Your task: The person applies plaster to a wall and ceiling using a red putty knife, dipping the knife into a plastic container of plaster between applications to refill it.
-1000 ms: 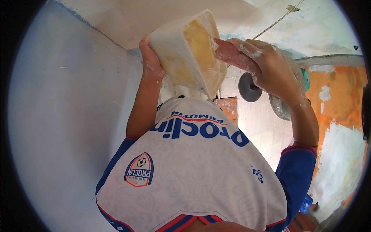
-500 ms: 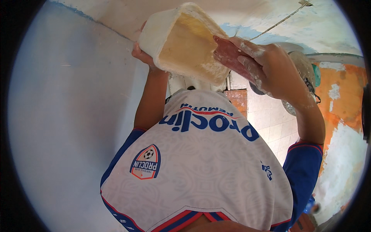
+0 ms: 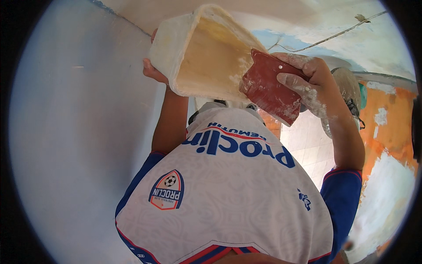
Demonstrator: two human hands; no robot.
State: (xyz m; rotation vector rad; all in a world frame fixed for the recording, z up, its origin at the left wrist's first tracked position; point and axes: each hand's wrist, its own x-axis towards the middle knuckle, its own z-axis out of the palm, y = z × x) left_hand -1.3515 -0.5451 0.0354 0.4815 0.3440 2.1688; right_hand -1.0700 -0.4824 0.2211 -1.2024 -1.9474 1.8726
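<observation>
Both hands are up: my left hand grips the back of a white tub, tilting its mouth toward me, while my right hand clenches a red scraper at its rim to reach the paste inside.

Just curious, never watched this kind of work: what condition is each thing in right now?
Plaster tub: tilted, open side facing the camera, smeared inside.
Red scraper: blade at the tub's rim, plaster-streaked.
Left hand: gripping the tub.
Right hand: gripping the scraper, plaster-dusted.
</observation>
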